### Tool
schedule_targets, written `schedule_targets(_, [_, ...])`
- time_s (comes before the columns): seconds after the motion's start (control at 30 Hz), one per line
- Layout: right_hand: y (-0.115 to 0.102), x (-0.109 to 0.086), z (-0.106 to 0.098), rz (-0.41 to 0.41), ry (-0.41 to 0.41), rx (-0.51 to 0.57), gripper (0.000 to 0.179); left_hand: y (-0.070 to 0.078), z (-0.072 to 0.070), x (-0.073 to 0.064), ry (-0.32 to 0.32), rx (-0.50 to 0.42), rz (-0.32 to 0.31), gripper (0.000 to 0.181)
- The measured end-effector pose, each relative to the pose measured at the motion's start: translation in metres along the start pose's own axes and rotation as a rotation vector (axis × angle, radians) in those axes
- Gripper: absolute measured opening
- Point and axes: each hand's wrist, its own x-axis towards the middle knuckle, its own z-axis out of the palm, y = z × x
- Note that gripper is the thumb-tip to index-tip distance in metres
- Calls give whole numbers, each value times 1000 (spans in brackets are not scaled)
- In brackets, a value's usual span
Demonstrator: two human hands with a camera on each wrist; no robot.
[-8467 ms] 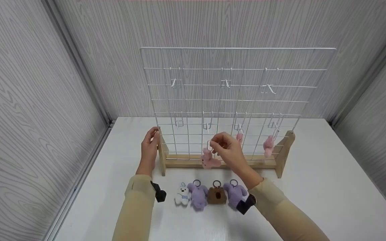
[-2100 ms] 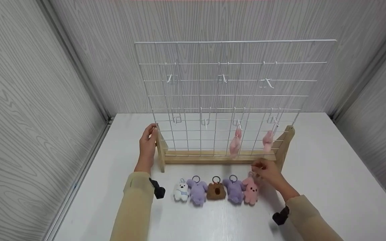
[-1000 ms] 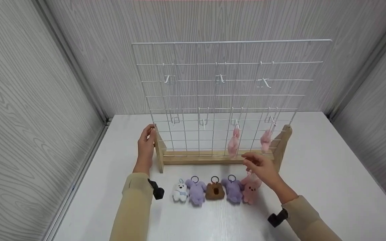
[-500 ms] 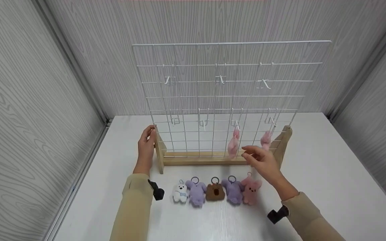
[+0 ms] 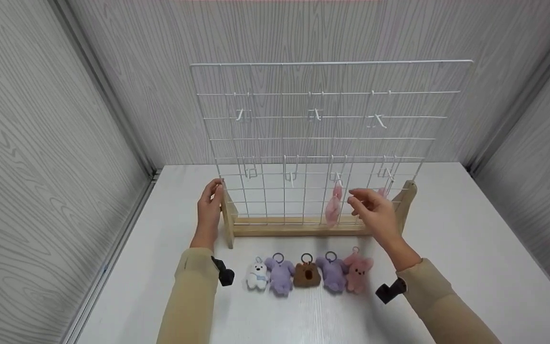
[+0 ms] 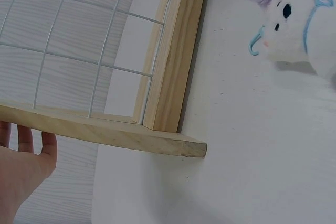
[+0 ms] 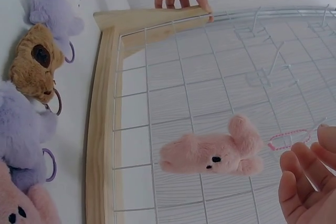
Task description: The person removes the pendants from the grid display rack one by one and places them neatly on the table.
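Note:
At the left end of a white wire grid rack, my left hand (image 5: 209, 208) holds its wooden side post (image 5: 228, 217); fingertips (image 6: 49, 142) press the post's outer face in the left wrist view. My right hand (image 5: 376, 214) is raised before the grid, fingers loosely bent and empty. Just left of it hangs a pink plush keychain (image 5: 333, 210) from a lower hook. In the right wrist view, the fingers are close to its pink bead loop (image 7: 283, 141). Another hanging pink plush (image 5: 382, 192) is mostly hidden behind the right hand.
On the white table (image 5: 299, 320) lies a row of plush keychains: a white one (image 5: 257, 276), a purple one (image 5: 280, 277), a brown one (image 5: 307, 275), another purple one (image 5: 334, 274) and a pink one (image 5: 358, 274). Bare hooks (image 5: 317, 114) project from the grid above.
My right hand held a pink plush before the grid; that plush later lay at the row's right end. Since then the hand has risen to the hanging ones. The left hand has stayed.

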Motion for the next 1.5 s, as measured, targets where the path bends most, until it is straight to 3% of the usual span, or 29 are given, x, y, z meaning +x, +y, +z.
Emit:
schedule_targets(0.17, [16,15,4,9,4,-16,24,3,0,0,-4,-10,-2,41])
schedule_targets(0.4, [22,30,8,-91,-29,-60,27,20,1,-10,-35,-31,-16,41])
schedule_targets(0.53, [23,35,9,-93,-72,-96,28,26,2,-14,-37,-12,-18,40])
schedule_targets(0.77, [20,43,10,-72,-69,-133,23,27,2,-14,-37,-15,-21,40])
schedule_targets(1.03, [22,46,11,-99,-62,-175,20,27,3,-16,-27,-9,-30,38])
schedule_targets(1.23, [21,45,9,-107,-49,-140,12,28,3,-15,-23,-1,-33,38])
schedule_targets(1.33, [7,41,8,-98,-49,-141,9,28,3,-15,-27,2,-32,39])
schedule_targets(1.5, [7,36,5,-114,-58,-129,6,29,3,-16,-32,7,-34,40])
